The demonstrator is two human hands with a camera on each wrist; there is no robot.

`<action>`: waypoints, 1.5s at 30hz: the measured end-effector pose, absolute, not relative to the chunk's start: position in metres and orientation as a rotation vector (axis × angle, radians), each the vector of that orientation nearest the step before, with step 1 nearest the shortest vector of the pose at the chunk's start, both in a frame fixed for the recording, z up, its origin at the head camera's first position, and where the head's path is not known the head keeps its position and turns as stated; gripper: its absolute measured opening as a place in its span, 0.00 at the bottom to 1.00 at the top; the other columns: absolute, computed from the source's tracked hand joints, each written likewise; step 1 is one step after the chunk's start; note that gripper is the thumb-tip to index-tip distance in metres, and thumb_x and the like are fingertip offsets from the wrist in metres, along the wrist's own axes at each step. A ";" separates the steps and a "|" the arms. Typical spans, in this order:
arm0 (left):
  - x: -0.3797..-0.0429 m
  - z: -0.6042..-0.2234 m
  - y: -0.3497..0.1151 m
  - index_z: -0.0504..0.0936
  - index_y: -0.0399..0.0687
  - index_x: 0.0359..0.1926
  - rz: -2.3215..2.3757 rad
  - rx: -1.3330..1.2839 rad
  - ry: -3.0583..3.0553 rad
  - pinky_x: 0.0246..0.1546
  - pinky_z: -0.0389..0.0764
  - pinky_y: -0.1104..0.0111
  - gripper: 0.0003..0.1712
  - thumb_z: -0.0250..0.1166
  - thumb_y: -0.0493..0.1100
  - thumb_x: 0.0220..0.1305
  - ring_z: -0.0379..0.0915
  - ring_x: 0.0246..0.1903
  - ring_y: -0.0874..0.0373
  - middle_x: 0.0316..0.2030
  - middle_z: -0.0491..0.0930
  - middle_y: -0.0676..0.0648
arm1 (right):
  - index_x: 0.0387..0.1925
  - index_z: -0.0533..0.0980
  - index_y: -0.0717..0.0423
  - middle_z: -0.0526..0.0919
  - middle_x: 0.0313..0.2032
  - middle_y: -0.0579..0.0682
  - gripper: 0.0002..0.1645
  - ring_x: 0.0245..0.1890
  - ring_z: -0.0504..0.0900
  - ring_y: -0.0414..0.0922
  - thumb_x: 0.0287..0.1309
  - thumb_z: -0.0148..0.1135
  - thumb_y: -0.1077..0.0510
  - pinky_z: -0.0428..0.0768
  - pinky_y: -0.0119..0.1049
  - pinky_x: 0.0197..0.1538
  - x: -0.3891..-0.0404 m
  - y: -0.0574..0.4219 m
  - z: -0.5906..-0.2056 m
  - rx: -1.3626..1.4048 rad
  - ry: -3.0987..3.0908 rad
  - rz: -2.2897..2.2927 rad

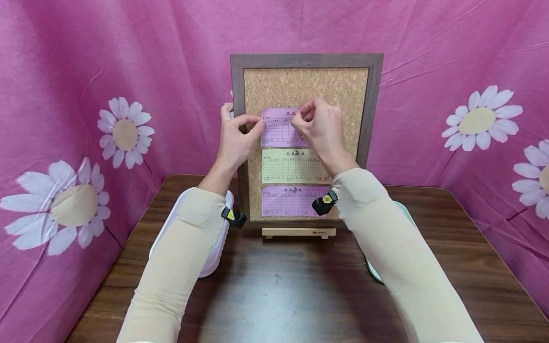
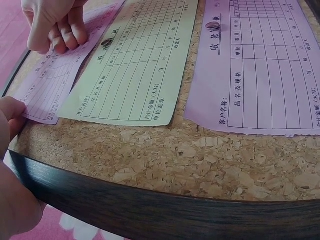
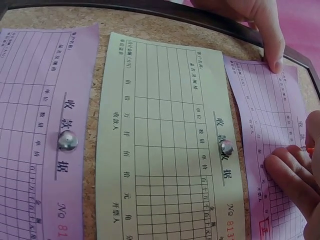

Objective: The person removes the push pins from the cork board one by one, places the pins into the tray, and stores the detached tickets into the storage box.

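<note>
My left hand (image 1: 240, 136) is at the left edge of the top purple receipt slip (image 1: 274, 131), thumb and index finger meeting at its margin. Its other fingers reach behind the board's frame. Thumb and fingertips of my right hand (image 1: 321, 126) come together against the heading of that slip. A small orange-red bit (image 3: 311, 150) shows at these fingertips; the rest of it is hidden. Beneath, a pale green slip (image 1: 279, 166) and a second purple slip (image 1: 279, 202) hang on the corkboard (image 1: 343, 85), each fixed through its heading by a silver thumbtack (image 3: 227, 147).
The dark-framed board leans on a small wooden easel (image 1: 299, 232) on a brown table (image 1: 274, 295). A white tray (image 1: 212, 259) is partly under the left forearm. Beyond the right forearm peeks a green-rimmed tray (image 1: 374, 270). Pink flowered cloth (image 1: 193, 57) surrounds the table.
</note>
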State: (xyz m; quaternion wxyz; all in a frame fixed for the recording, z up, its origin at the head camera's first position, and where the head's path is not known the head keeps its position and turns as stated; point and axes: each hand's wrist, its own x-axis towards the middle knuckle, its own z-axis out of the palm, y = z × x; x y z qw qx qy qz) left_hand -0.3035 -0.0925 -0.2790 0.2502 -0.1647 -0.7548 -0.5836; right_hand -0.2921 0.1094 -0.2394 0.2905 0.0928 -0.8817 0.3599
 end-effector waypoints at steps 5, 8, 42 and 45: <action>-0.304 -0.278 -0.092 0.92 0.31 0.44 -1.580 -0.445 -2.059 0.78 0.59 0.65 0.13 0.73 0.40 0.67 0.54 0.76 0.46 0.73 0.58 0.35 | 0.44 0.84 0.64 0.92 0.40 0.61 0.11 0.36 0.89 0.52 0.65 0.63 0.62 0.88 0.41 0.46 -0.291 0.111 -0.241 0.257 -2.333 0.982; -0.303 -0.278 -0.092 0.92 0.31 0.43 -1.577 -0.448 -2.056 0.76 0.60 0.65 0.13 0.73 0.40 0.67 0.54 0.76 0.46 0.73 0.58 0.35 | 0.45 0.83 0.65 0.91 0.40 0.61 0.11 0.37 0.89 0.53 0.65 0.62 0.62 0.88 0.41 0.47 -0.291 0.112 -0.242 0.270 -2.323 0.995; -0.298 -0.275 -0.097 0.90 0.28 0.42 -1.569 -0.431 -2.010 0.85 0.48 0.64 0.11 0.71 0.37 0.67 0.50 0.84 0.40 0.73 0.69 0.30 | 0.39 0.84 0.67 0.92 0.35 0.62 0.08 0.34 0.89 0.53 0.63 0.64 0.66 0.74 0.15 0.37 -0.281 0.128 -0.252 0.403 -2.148 1.034; -0.299 -0.275 -0.098 0.89 0.27 0.41 -1.568 -0.435 -1.990 0.84 0.50 0.66 0.11 0.71 0.36 0.66 0.53 0.83 0.41 0.69 0.74 0.30 | 0.38 0.85 0.68 0.92 0.34 0.62 0.08 0.33 0.89 0.53 0.63 0.64 0.65 0.74 0.15 0.37 -0.279 0.130 -0.252 0.411 -2.135 1.041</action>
